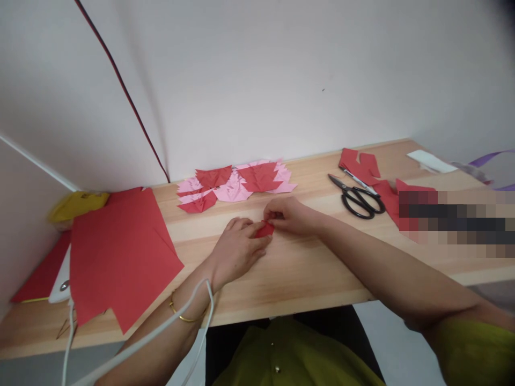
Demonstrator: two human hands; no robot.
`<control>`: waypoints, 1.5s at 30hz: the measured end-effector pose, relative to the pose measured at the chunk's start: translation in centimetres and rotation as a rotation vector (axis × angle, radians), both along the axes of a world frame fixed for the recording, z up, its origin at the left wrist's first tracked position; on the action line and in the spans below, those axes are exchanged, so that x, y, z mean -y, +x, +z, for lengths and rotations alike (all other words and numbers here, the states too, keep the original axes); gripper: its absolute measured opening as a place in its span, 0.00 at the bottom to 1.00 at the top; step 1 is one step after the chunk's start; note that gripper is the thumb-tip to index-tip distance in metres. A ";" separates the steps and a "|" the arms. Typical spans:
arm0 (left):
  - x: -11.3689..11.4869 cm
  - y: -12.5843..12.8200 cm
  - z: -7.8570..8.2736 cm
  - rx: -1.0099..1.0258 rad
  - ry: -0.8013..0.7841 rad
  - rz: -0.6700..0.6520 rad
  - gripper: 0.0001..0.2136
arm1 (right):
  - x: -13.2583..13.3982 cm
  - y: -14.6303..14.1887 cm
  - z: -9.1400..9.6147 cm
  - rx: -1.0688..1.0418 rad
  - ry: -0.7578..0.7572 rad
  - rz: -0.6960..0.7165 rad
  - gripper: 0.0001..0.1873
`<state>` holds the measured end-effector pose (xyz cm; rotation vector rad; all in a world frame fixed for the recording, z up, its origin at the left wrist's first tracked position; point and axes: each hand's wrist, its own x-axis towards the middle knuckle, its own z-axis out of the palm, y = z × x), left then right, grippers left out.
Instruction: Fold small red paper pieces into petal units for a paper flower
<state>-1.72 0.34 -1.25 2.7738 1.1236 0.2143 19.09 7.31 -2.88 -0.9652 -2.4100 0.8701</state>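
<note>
A small folded piece of red paper (264, 230) lies on the wooden table (314, 268) in front of me. My left hand (240, 244) holds it from the left, thumb and fingers at its edges against the tabletop. At its upper right corner my right hand (287, 214) is closed in a pinch on the same paper. The fingers hide part of the piece. Just behind my hands, cut paper pieces with jagged edges lie overlapping, some pink (233, 188) and some red (259, 177).
Large red paper sheets (120, 252) cover the left side, near a yellow item (78, 206). Black-handled scissors (356, 198), a pen (358, 181) and red paper scraps (356, 163) lie to the right. A white cable (145, 338) crosses over my left forearm. A wall (261, 80) stands behind the table.
</note>
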 end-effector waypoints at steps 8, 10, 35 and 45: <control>0.8 0.9 1.0 -0.052 -0.030 0.022 0.10 | -0.1 0.0 0.2 0.072 0.075 0.020 0.10; 0.9 0.9 1.1 -0.063 -0.057 0.032 0.09 | -0.1 0.0 0.1 0.079 0.088 0.014 0.09; -1.0 -0.8 0.5 0.230 -0.097 0.126 0.12 | 0.1 -0.1 0.2 0.106 0.115 0.009 0.07; -1.1 -0.3 -0.3 0.107 -0.024 0.036 0.12 | 0.5 -0.2 -0.2 0.134 0.128 -0.039 0.08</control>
